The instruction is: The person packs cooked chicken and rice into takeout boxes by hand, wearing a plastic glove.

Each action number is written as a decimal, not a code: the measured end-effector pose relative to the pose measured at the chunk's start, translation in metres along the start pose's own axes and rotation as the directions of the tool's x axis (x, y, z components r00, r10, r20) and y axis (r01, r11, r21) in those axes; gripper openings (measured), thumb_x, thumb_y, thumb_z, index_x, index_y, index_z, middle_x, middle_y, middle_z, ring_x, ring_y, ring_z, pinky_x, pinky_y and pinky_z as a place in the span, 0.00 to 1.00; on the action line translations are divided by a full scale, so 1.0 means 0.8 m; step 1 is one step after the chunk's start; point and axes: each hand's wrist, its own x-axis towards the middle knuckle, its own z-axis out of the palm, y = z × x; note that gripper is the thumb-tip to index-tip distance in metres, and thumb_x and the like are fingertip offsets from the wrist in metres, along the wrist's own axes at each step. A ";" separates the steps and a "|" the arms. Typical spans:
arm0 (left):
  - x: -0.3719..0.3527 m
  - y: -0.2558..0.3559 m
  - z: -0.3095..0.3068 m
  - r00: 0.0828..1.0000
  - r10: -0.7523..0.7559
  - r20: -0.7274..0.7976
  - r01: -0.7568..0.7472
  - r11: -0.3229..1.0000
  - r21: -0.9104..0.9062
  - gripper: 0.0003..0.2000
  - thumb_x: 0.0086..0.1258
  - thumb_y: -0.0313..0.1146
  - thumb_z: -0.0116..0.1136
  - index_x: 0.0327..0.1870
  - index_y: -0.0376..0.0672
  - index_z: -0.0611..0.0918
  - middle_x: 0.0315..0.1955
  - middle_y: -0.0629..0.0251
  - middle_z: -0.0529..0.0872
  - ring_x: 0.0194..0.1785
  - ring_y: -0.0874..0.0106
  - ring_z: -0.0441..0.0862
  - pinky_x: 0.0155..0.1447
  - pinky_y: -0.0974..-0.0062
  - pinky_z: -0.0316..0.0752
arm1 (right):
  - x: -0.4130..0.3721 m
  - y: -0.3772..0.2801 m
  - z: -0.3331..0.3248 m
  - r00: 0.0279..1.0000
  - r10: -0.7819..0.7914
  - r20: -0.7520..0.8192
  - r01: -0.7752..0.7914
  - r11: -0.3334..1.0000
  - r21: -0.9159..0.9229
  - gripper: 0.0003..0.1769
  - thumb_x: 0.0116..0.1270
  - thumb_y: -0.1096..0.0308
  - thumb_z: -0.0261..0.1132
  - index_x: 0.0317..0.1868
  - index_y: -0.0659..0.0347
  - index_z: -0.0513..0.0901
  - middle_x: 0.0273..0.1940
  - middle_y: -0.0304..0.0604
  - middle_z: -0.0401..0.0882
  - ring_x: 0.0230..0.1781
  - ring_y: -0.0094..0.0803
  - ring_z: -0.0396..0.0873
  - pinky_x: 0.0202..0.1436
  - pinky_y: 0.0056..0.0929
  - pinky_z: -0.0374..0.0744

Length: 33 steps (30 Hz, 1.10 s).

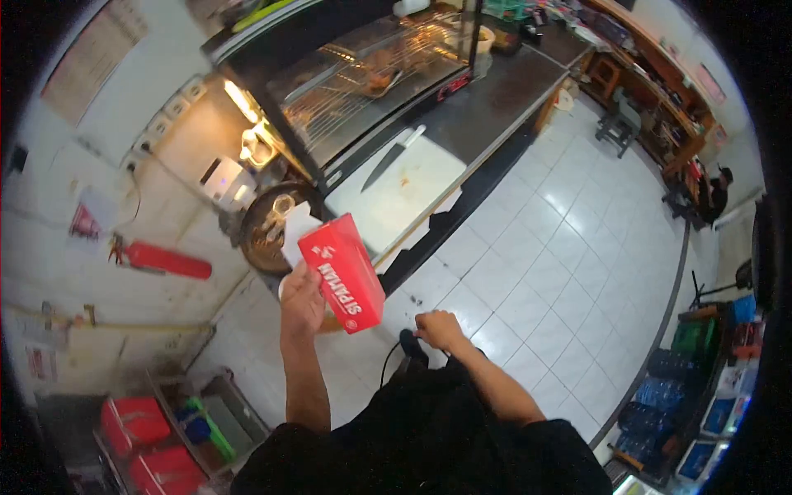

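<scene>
My left hand (304, 299) grips a red cardboard food box (342, 272) with white lettering, its fingers closed around the near side. A white flap (299, 231) stands out from the box's far end. The box is held up in the air, in front of the counter's near corner. My right hand (439, 330) is curled closed over the floor, apart from the box; its palm side is hidden, so I cannot see whether anything is in it. A thin dark cable (386, 367) hangs close to it.
A knife (386, 165) lies on a white cutting board (437, 173) beside a lit glass food cabinet (379, 78). Beyond the box sits a round dark pan (257, 235). A fire extinguisher (169, 260) hangs on the left wall. A person (716, 198) is at the far right.
</scene>
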 end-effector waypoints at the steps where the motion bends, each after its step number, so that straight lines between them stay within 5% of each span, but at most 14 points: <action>1: 0.027 -0.010 0.013 1.000 -0.009 0.029 0.009 1.000 -0.005 0.20 0.76 0.23 0.47 0.68 0.29 0.69 0.62 0.54 0.79 0.63 0.66 0.79 0.68 0.66 0.73 | 0.006 0.003 -0.020 0.995 0.077 -0.057 -0.074 0.996 0.057 0.12 0.60 0.59 0.69 0.37 0.57 0.82 0.33 0.51 0.85 0.39 0.52 0.85 0.42 0.49 0.81; 3: 0.067 -0.038 0.045 0.981 -0.140 0.132 0.120 0.982 0.149 0.19 0.77 0.21 0.45 0.67 0.29 0.70 0.60 0.55 0.80 0.61 0.68 0.80 0.66 0.68 0.73 | 0.025 0.034 -0.007 0.974 0.086 -0.210 0.019 0.891 0.453 0.12 0.62 0.59 0.69 0.35 0.58 0.81 0.32 0.51 0.85 0.38 0.53 0.84 0.42 0.50 0.81; 5: 0.109 -0.068 0.078 0.967 -0.180 0.182 0.151 0.975 0.164 0.18 0.78 0.23 0.45 0.66 0.30 0.70 0.58 0.56 0.82 0.58 0.70 0.81 0.65 0.70 0.73 | 0.053 0.062 0.011 0.968 -0.047 -0.248 0.163 0.866 0.472 0.12 0.63 0.60 0.69 0.36 0.59 0.79 0.31 0.51 0.85 0.37 0.56 0.84 0.42 0.51 0.80; 7: 0.150 -0.101 0.100 0.954 -0.224 0.202 0.144 0.927 0.345 0.18 0.79 0.24 0.46 0.66 0.31 0.70 0.55 0.57 0.83 0.55 0.73 0.82 0.61 0.74 0.75 | 0.063 0.067 -0.027 0.990 0.100 -0.097 -0.066 0.951 0.302 0.13 0.61 0.72 0.65 0.47 0.54 0.82 0.39 0.53 0.86 0.43 0.56 0.84 0.48 0.49 0.81; 9: 0.174 -0.107 0.150 0.967 -0.184 0.178 0.114 0.931 0.346 0.15 0.78 0.26 0.48 0.62 0.32 0.74 0.53 0.58 0.84 0.52 0.75 0.82 0.55 0.77 0.77 | 0.074 0.111 -0.039 0.901 -0.078 -0.427 0.230 0.920 0.318 0.17 0.62 0.73 0.62 0.53 0.55 0.83 0.43 0.54 0.86 0.45 0.55 0.84 0.52 0.48 0.82; 11: 0.192 -0.105 0.187 0.964 -0.148 0.219 -0.097 0.573 0.814 0.12 0.77 0.27 0.51 0.56 0.32 0.79 0.49 0.58 0.86 0.50 0.75 0.83 0.49 0.74 0.78 | 0.083 0.168 -0.079 0.871 0.005 -0.491 0.227 0.882 0.412 0.18 0.64 0.74 0.62 0.55 0.62 0.81 0.46 0.54 0.86 0.44 0.48 0.86 0.53 0.42 0.83; 12: 0.208 -0.122 0.203 0.980 -0.100 0.170 -0.086 0.561 0.824 0.10 0.75 0.28 0.53 0.51 0.34 0.81 0.43 0.52 0.86 0.45 0.72 0.85 0.47 0.71 0.78 | 0.096 0.198 -0.115 0.916 0.094 -0.389 0.243 0.642 0.727 0.16 0.67 0.76 0.61 0.55 0.69 0.79 0.47 0.51 0.85 0.43 0.39 0.87 0.51 0.35 0.84; 13: 0.216 -0.140 0.200 0.972 -0.191 0.137 -0.073 0.309 0.948 0.10 0.74 0.28 0.53 0.51 0.36 0.80 0.39 0.45 0.84 0.43 0.67 0.86 0.46 0.68 0.78 | 0.094 0.207 -0.159 0.883 0.226 -0.412 0.263 0.489 0.832 0.13 0.72 0.75 0.59 0.55 0.70 0.79 0.45 0.50 0.85 0.44 0.33 0.86 0.50 0.31 0.84; 15: 0.228 -0.167 0.238 0.960 -0.212 0.183 -0.090 0.386 0.918 0.12 0.74 0.30 0.54 0.54 0.37 0.81 0.38 0.47 0.84 0.42 0.71 0.84 0.47 0.69 0.78 | 0.075 0.196 -0.266 0.837 0.340 -0.430 0.368 0.232 0.900 0.23 0.73 0.72 0.62 0.66 0.66 0.69 0.55 0.50 0.80 0.50 0.35 0.84 0.50 0.32 0.84; 17: 0.238 -0.207 0.259 0.945 -0.184 0.270 -0.176 0.411 0.895 0.14 0.74 0.32 0.55 0.56 0.36 0.82 0.37 0.54 0.87 0.42 0.77 0.83 0.49 0.70 0.78 | 0.072 0.193 -0.329 0.895 0.195 -0.401 0.359 0.217 0.908 0.31 0.71 0.70 0.65 0.72 0.63 0.63 0.62 0.48 0.74 0.52 0.34 0.83 0.53 0.32 0.84; 19: 0.266 -0.256 0.258 0.876 -0.312 0.369 0.040 0.808 0.587 0.16 0.75 0.32 0.56 0.61 0.37 0.80 0.44 0.60 0.89 0.46 0.78 0.82 0.52 0.72 0.78 | 0.078 0.199 -0.376 0.924 0.091 -0.371 0.306 0.405 0.862 0.33 0.70 0.70 0.66 0.72 0.62 0.63 0.63 0.47 0.73 0.53 0.34 0.82 0.54 0.32 0.83; 21: 0.284 -0.246 0.278 0.887 -0.342 0.310 0.081 0.776 0.625 0.16 0.75 0.32 0.57 0.60 0.36 0.80 0.45 0.63 0.88 0.46 0.78 0.82 0.52 0.73 0.77 | 0.100 0.221 -0.403 0.942 -0.022 -0.334 0.282 0.589 0.757 0.35 0.69 0.70 0.68 0.73 0.61 0.63 0.64 0.46 0.71 0.55 0.34 0.81 0.55 0.33 0.83; 26: 0.365 -0.250 0.294 0.877 -0.414 0.244 0.126 0.688 0.715 0.14 0.76 0.32 0.58 0.58 0.35 0.81 0.42 0.62 0.89 0.45 0.79 0.82 0.51 0.75 0.77 | 0.169 0.281 -0.426 0.954 -0.056 -0.294 0.294 0.368 0.882 0.37 0.65 0.73 0.71 0.72 0.61 0.65 0.64 0.43 0.70 0.61 0.32 0.76 0.57 0.33 0.82; 33: 0.507 -0.334 0.318 0.999 0.012 0.047 -0.042 0.686 0.726 0.10 0.76 0.34 0.55 0.46 0.35 0.82 0.30 0.51 0.84 0.33 0.67 0.81 0.40 0.68 0.75 | 0.298 0.326 -0.492 0.892 0.259 -0.370 0.293 0.293 0.910 0.29 0.69 0.72 0.66 0.69 0.61 0.68 0.53 0.41 0.77 0.43 0.23 0.78 0.36 0.20 0.80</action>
